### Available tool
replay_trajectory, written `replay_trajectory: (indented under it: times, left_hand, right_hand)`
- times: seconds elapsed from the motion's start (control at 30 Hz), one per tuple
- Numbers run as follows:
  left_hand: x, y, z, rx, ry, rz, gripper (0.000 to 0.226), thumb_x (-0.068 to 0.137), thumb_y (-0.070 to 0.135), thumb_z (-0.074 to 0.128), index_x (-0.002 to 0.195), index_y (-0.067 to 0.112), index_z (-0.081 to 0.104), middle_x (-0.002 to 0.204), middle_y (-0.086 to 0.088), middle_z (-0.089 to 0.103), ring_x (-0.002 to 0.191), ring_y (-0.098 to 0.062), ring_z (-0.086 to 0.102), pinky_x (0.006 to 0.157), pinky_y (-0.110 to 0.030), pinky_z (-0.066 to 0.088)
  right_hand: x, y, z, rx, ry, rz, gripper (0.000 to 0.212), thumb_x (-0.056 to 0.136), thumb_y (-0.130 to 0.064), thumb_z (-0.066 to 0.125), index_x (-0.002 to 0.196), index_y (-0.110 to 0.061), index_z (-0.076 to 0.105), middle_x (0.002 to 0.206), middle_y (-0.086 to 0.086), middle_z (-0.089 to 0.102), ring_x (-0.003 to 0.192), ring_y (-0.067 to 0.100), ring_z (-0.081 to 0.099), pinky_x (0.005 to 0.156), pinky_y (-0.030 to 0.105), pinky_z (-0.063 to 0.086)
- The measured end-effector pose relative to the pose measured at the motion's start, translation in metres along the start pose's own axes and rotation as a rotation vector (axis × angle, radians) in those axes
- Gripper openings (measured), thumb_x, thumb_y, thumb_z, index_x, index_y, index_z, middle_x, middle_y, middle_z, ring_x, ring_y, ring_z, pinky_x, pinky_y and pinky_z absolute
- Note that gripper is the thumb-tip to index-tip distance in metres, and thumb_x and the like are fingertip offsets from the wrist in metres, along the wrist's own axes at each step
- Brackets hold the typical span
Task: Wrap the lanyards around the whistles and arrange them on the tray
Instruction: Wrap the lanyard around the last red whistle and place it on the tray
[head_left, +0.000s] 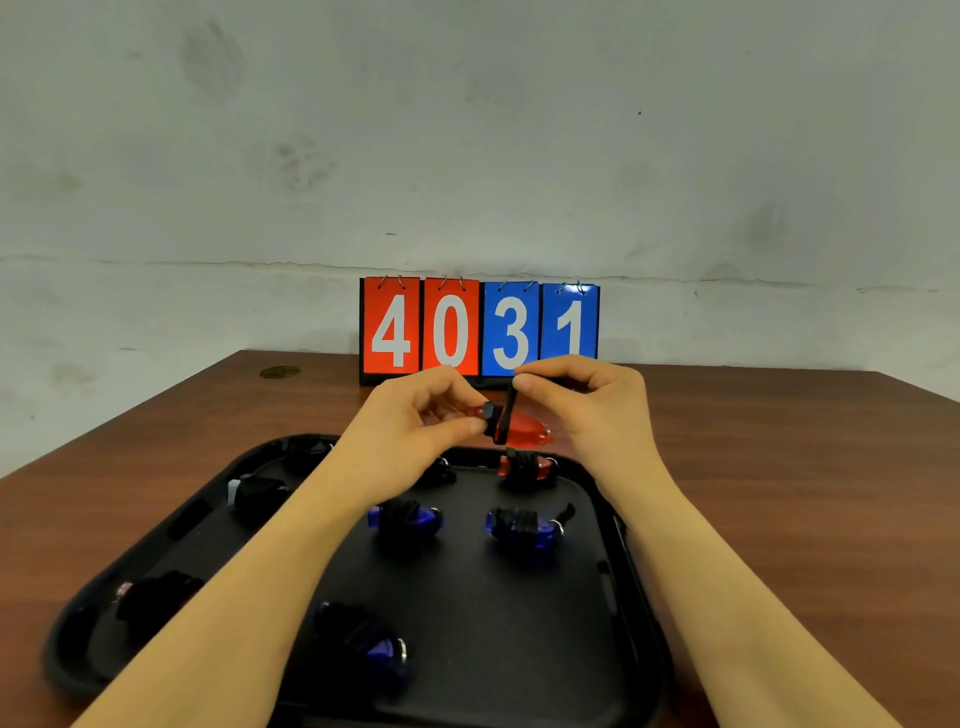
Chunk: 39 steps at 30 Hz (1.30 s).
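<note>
From the head camera I saw the red whistle (524, 430), a translucent teardrop body with a metal ring at its right tip, held in the air above the far rim of the black tray (524, 613). My left hand (415, 415) pinched its narrow end between thumb and fingertips, while my right hand (582, 405) pinched the flat black lanyard (506, 415), which ran down across the whistle's middle. On the tray lay several wrapped whistles, among them a blue one (524, 526) and a red one (527, 466).
</note>
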<state>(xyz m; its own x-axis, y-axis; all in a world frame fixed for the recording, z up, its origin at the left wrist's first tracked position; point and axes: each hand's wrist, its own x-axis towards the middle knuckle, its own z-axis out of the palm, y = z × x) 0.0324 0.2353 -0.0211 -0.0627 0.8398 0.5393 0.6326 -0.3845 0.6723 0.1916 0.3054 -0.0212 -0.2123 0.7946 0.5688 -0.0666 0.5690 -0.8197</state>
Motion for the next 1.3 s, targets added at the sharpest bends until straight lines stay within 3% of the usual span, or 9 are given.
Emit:
replay_trajectory:
  times: [0.17, 0.37, 0.57, 0.67, 0.73, 0.87, 1.0, 1.17, 1.3]
  left_hand:
    - [-0.001, 0.004, -0.002, -0.167, 0.016, 0.004, 0.018, 0.079, 0.006, 0.067, 0.08, 0.023, 0.063, 0.08, 0.006, 0.068, 0.079, -0.015, 0.063, 0.076, -0.022, 0.053]
    - [0.001, 0.002, -0.002, -0.351, 0.148, -0.067, 0.021, 0.077, 0.0, 0.066, 0.078, 0.02, 0.061, 0.068, 0.011, 0.065, 0.066, 0.001, 0.06, 0.063, -0.012, 0.048]
    - [0.006, -0.001, -0.001, -0.291, 0.301, -0.153, 0.014, 0.08, 0.005, 0.067, 0.081, 0.018, 0.06, 0.074, 0.002, 0.062, 0.055, 0.005, 0.057, 0.052, -0.006, 0.043]
    - [0.007, -0.003, -0.003, -0.221, 0.339, -0.184, 0.014, 0.081, 0.008, 0.066, 0.08, 0.019, 0.058, 0.076, 0.002, 0.061, 0.064, -0.002, 0.058, 0.055, -0.007, 0.045]
    - [0.009, -0.005, -0.003, -0.173, 0.358, -0.196, 0.015, 0.081, 0.009, 0.066, 0.079, 0.021, 0.057, 0.078, 0.002, 0.061, 0.071, -0.007, 0.058, 0.062, -0.012, 0.047]
    - [0.01, -0.009, -0.003, -0.068, 0.357, -0.208, 0.018, 0.082, 0.01, 0.065, 0.08, 0.025, 0.055, 0.081, 0.004, 0.06, 0.075, -0.005, 0.056, 0.068, -0.015, 0.044]
    - [0.01, -0.009, -0.003, -0.017, 0.359, -0.204, 0.022, 0.083, 0.009, 0.065, 0.077, 0.026, 0.053, 0.081, 0.006, 0.059, 0.075, -0.005, 0.055, 0.068, -0.015, 0.042]
    - [0.01, -0.008, -0.002, 0.049, 0.326, -0.192, 0.019, 0.083, 0.009, 0.064, 0.079, 0.023, 0.053, 0.079, 0.009, 0.056, 0.071, -0.003, 0.052, 0.064, -0.012, 0.038]
    - [0.009, -0.01, -0.001, 0.115, 0.284, -0.175, 0.01, 0.083, 0.01, 0.064, 0.088, 0.015, 0.057, 0.078, 0.009, 0.055, 0.069, -0.002, 0.051, 0.062, -0.01, 0.035]
  right_hand:
    - [-0.001, -0.004, 0.0, 0.073, -0.054, 0.051, 0.017, 0.078, -0.01, 0.069, 0.071, -0.025, 0.069, 0.066, -0.015, 0.069, 0.076, -0.005, 0.064, 0.071, 0.015, 0.054]
    - [-0.001, -0.001, 0.004, -0.033, -0.169, 0.093, 0.016, 0.083, -0.014, 0.064, 0.072, -0.025, 0.07, 0.059, -0.013, 0.064, 0.062, -0.003, 0.056, 0.068, 0.013, 0.045]
    - [-0.006, -0.003, 0.006, -0.056, -0.344, 0.074, 0.013, 0.085, -0.018, 0.063, 0.079, -0.024, 0.072, 0.073, 0.003, 0.068, 0.07, 0.006, 0.06, 0.071, 0.024, 0.051]
    - [-0.007, -0.007, 0.006, -0.03, -0.39, 0.06, 0.025, 0.086, -0.017, 0.062, 0.068, -0.032, 0.072, 0.086, 0.018, 0.068, 0.076, 0.021, 0.062, 0.073, 0.027, 0.052]
    - [-0.007, -0.01, 0.006, -0.041, -0.427, 0.045, 0.032, 0.086, -0.018, 0.061, 0.062, -0.035, 0.07, 0.088, 0.019, 0.069, 0.083, 0.028, 0.063, 0.077, 0.032, 0.053]
    - [-0.007, -0.015, 0.004, 0.002, -0.467, 0.049, 0.025, 0.088, -0.014, 0.059, 0.069, -0.027, 0.069, 0.078, 0.001, 0.069, 0.065, 0.005, 0.057, 0.066, 0.017, 0.049]
    - [-0.006, -0.01, 0.005, -0.098, -0.394, -0.03, 0.025, 0.09, -0.017, 0.056, 0.072, -0.03, 0.068, 0.083, -0.006, 0.069, 0.088, 0.007, 0.063, 0.081, 0.021, 0.049]
    - [-0.004, 0.005, 0.012, -0.342, -0.152, -0.285, 0.015, 0.092, -0.015, 0.053, 0.098, -0.012, 0.066, 0.104, -0.007, 0.055, 0.1, 0.0, 0.051, 0.087, 0.006, 0.037]
    - [-0.004, 0.014, 0.014, -0.571, -0.159, -0.494, 0.028, 0.094, -0.026, 0.042, 0.102, -0.009, 0.063, 0.11, 0.001, 0.06, 0.101, 0.013, 0.058, 0.088, 0.022, 0.048]
